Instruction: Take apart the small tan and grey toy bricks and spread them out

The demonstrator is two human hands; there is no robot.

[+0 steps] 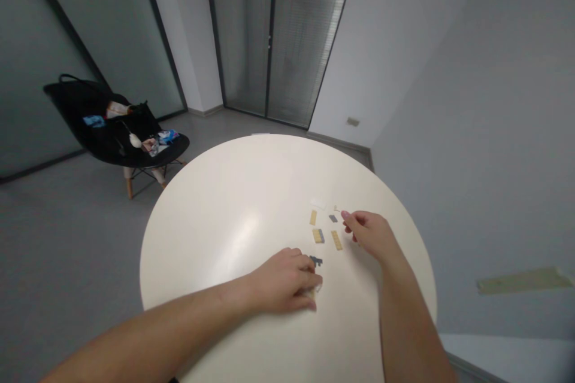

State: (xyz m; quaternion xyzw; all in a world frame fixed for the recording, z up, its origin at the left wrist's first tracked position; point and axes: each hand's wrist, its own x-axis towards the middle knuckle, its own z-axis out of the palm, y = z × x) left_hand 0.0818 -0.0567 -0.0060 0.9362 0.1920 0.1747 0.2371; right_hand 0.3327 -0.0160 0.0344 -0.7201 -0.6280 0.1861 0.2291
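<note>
My left hand (290,281) rests low over the table with its fingers bent around a small pale building piece (318,289), mostly hidden beneath them. Just beyond those fingers lies a dark grey toy piece (316,261). My right hand (367,232) hovers at the right of the loose pieces, thumb and fingers pinched together; whatever they hold is too hidden to name. Between the hands are a tan studded plate (336,240), a tan and grey block (318,236), a narrow tan plate (313,217) and a small grey piece (333,218).
The pieces lie on a round white table (202,221). Near its far side are a whitish flat piece (318,204) and a tiny pale piece (336,208). A black chair (67,108) with a bag and small items stands at the left. Walls and glass panels surround the table.
</note>
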